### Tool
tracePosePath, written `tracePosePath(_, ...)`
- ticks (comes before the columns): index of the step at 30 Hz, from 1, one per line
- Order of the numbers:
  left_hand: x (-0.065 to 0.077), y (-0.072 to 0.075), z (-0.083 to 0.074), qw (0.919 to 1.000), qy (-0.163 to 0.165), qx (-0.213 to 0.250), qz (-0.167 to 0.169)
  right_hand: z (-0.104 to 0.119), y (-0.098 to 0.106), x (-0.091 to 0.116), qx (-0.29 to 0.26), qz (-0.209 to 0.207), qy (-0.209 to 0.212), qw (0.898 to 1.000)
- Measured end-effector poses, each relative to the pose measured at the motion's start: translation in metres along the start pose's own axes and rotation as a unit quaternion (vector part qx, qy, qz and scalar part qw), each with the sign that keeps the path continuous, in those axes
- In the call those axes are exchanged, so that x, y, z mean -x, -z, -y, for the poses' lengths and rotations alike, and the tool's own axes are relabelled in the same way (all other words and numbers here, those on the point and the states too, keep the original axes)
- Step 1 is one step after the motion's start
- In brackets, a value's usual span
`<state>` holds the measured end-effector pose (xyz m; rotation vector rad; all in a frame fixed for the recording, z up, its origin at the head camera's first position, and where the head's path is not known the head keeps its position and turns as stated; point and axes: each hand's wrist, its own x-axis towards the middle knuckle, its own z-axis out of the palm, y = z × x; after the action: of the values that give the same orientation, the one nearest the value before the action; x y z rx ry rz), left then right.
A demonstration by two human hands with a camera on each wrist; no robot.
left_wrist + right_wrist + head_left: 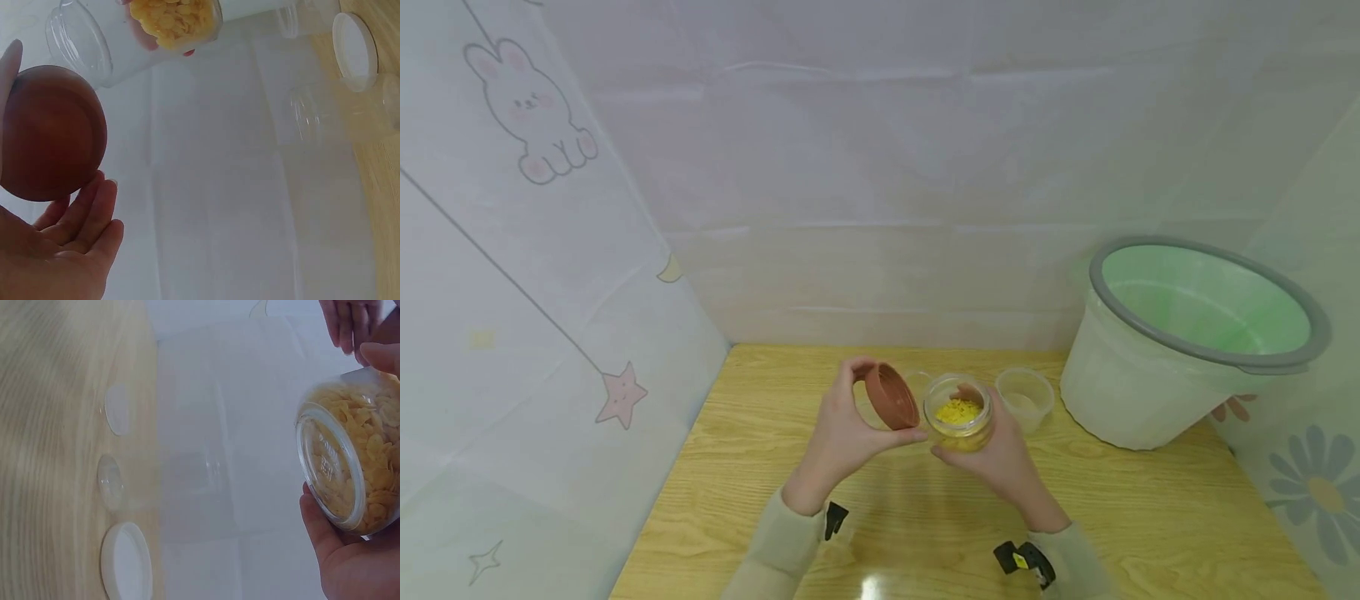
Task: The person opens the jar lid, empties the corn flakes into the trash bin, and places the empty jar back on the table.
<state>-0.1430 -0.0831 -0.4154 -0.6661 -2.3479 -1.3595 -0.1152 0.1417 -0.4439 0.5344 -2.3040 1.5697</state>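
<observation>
My left hand [842, 425] grips a reddish-brown round lid [891, 396] between thumb and fingers. The lid is tilted, its hollow side toward the jar. In my right hand [1003, 458] is a clear glass jar [957, 435], uncovered and partly filled with yellow flakes [958, 410]. The right wrist view shows the jar's thick glass base [331, 469] and flakes [375, 437] against its wall. Lid and jar are held side by side above the table, a small gap between them. Some right-hand fingers are hidden behind the jar.
A clear tub [1026, 396] stands on the wooden table [745, 467] behind the right hand. A white lid [128, 565] shows in the right wrist view. At right is a large white bin [1120, 383] with a grey rim. Patterned sheeting [865, 183] backs the table.
</observation>
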Motion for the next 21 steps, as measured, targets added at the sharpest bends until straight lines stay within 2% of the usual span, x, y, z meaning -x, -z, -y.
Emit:
tracePosePath(10, 0.005, 0.002, 0.013, 0.9997, 0.021, 0.009, -0.002, -0.036, 0.023, -0.005, 0.037, -0.037, 0.003, 0.999)
tracePosePath(17, 0.010, 0.004, 0.017, 0.9986, 0.052, 0.009, -0.001, 0.007, 0.048, -0.011, 0.027, -0.064, -0.014, 0.998)
tracePosePath(21, 0.013, 0.006, 0.021, 0.9975, 0.070, 0.011, 0.003, 0.013, 0.063, -0.013, 0.032, -0.090, -0.005, 0.995)
